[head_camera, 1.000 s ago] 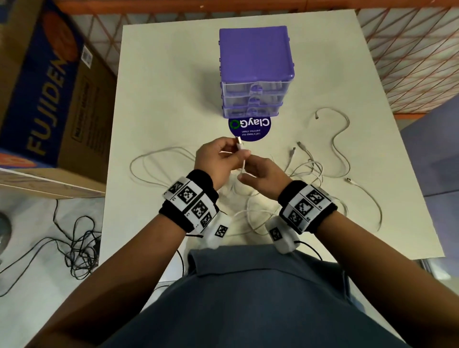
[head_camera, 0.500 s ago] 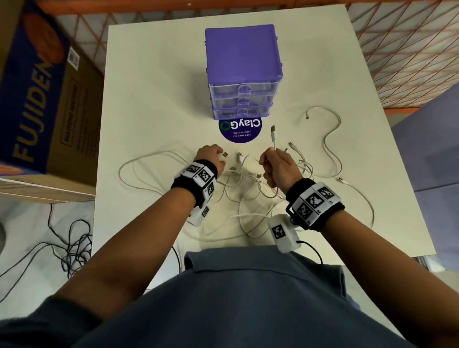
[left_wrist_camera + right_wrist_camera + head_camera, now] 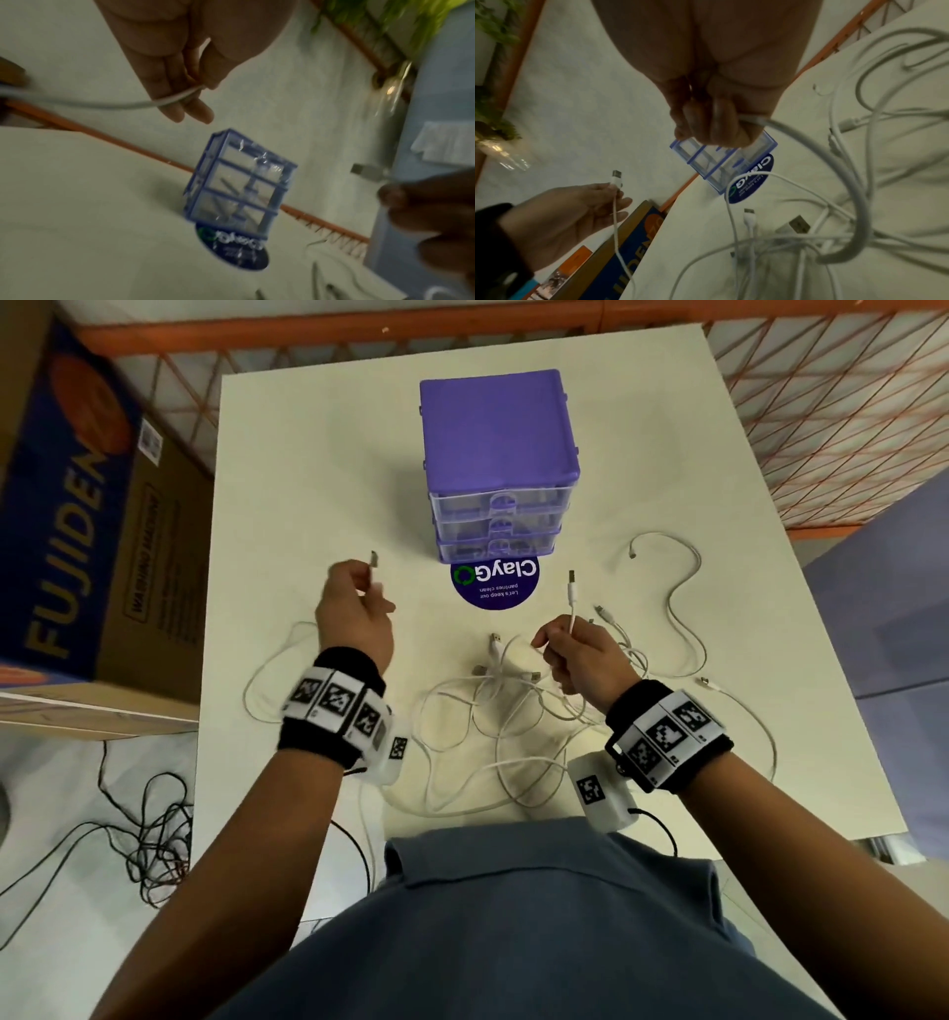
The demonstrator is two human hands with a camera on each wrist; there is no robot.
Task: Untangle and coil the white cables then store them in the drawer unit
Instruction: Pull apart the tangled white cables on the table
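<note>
Several white cables (image 3: pixel 513 706) lie tangled on the white table (image 3: pixel 308 480) between my wrists. My left hand (image 3: pixel 354 603) is raised at the left and pinches one cable just below its USB plug (image 3: pixel 375 558), which points up. The same left hand (image 3: pixel 595 201) and plug (image 3: pixel 616 174) show in the right wrist view. My right hand (image 3: pixel 575 654) grips another cable, its USB plug (image 3: pixel 571 580) standing upright. The right hand (image 3: pixel 713 121) has its fingers curled round that cable (image 3: pixel 834 162). The purple drawer unit (image 3: pixel 498 464) stands behind, all drawers closed.
A round blue ClayGo sticker (image 3: pixel 495 582) lies in front of the drawer unit. A large cardboard box (image 3: pixel 77 505) stands left of the table. Black cords (image 3: pixel 144 839) lie on the floor at the left. An orange railing (image 3: pixel 821 403) runs behind the table.
My hands were together over the tangle and have drawn apart. The left hand has lifted its plug up and to the left; the right hand holds its plug up at the right.
</note>
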